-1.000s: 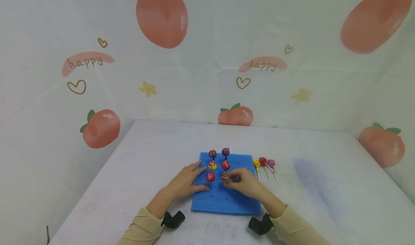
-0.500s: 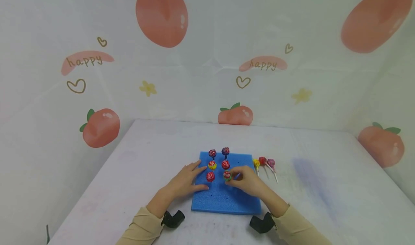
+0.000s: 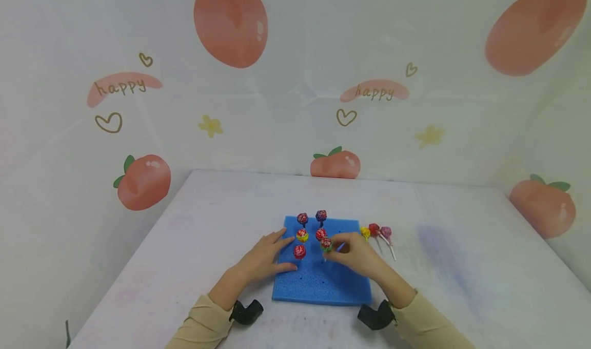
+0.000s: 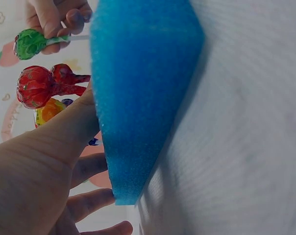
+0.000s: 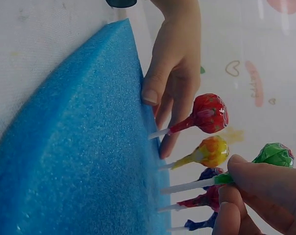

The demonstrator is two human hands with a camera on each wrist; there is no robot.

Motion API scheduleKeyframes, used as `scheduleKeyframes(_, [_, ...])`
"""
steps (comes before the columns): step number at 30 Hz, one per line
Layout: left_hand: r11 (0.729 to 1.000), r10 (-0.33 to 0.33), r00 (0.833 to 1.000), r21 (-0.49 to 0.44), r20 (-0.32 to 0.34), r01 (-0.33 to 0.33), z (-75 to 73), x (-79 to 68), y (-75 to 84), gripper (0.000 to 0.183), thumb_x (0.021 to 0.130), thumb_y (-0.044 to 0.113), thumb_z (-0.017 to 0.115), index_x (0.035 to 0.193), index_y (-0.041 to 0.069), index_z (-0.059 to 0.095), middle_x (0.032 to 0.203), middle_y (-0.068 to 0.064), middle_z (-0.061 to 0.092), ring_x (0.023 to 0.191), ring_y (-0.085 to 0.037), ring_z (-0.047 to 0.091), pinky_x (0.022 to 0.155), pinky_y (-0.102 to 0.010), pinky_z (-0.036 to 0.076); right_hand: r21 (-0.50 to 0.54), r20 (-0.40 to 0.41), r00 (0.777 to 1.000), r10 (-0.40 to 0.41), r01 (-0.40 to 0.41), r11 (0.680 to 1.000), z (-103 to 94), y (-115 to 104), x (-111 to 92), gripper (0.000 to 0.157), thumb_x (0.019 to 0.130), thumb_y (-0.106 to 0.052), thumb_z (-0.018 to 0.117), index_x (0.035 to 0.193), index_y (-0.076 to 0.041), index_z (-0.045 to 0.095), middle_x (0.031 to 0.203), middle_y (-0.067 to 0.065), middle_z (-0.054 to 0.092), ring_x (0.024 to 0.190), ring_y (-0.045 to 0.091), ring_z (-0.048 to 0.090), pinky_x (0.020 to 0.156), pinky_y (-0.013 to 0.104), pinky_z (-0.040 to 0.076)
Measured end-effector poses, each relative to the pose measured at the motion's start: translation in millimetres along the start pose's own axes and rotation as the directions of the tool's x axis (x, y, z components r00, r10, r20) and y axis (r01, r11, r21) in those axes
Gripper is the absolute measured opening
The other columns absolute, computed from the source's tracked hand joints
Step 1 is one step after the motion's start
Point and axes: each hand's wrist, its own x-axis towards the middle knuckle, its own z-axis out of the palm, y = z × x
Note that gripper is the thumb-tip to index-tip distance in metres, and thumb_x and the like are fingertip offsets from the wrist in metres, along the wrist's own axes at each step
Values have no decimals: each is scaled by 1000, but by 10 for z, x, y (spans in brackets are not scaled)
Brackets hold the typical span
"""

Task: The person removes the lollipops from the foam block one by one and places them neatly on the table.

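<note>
My right hand (image 3: 354, 254) pinches a green-wrapped lollipop (image 5: 276, 155) just below its head, between thumb and fingers. Its white stick points down at the blue foam board (image 3: 314, 290); I cannot tell whether the tip touches it. Spread fingers of my left hand (image 3: 260, 259) rest on the board's left edge, thumb lying on top. Standing upright in the foam are several other lollipops: a red one (image 3: 299, 251) and a yellow one (image 3: 302, 235) in the left column, another red one (image 3: 320, 234) behind the green, and dark-wrapped ones (image 3: 321, 215) at the back.
To the right of the board, a yellow lollipop (image 3: 366, 232), a red lollipop (image 3: 374, 229) and a purple lollipop (image 3: 386, 232) lie on the white table (image 3: 221, 200). Small dark holes dot the foam. A fruit-patterned curtain (image 3: 295, 108) hangs behind.
My right hand has raised the green lollipop up and slightly right, and part of its white stick now shows beneath the fingers. The left hand has stayed in place.
</note>
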Motion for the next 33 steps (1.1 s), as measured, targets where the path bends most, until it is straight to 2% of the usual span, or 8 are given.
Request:
scheduleKeyframes(4, [1000, -6, 1000, -4, 5, 6, 0, 0, 0, 68, 82, 44, 67, 138, 11, 46, 150, -18, 33, 138, -41, 31, 111, -57, 28, -5, -9, 1000, -7, 7, 1000, -12, 18, -6, 20, 83, -21, 70, 95, -5, 70, 85, 5, 67, 70, 11, 55, 61, 15, 48])
scheduleKeyframes(20, [1000, -4, 1000, -11, 0, 4, 4, -7, 1, 68, 82, 43, 68, 137, 10, 46, 149, -19, 33, 138, -41, 31, 112, -56, 27, 1, -52, 997, 52, -52, 999, -111, 55, -62, 17, 83, -22, 70, 92, -8, 70, 85, 5, 66, 70, 11, 56, 60, 18, 49])
scheduleKeyframes(33, [1000, 4, 1000, -11, -3, -4, 20, 0, -23, 68, 82, 44, 67, 137, 10, 46, 149, -19, 33, 138, -40, 31, 113, -55, 26, -8, -90, 996, 14, -15, 1000, -224, 161, -104, 17, 83, -19, 70, 92, -5, 69, 86, 8, 67, 68, 11, 57, 60, 17, 49])
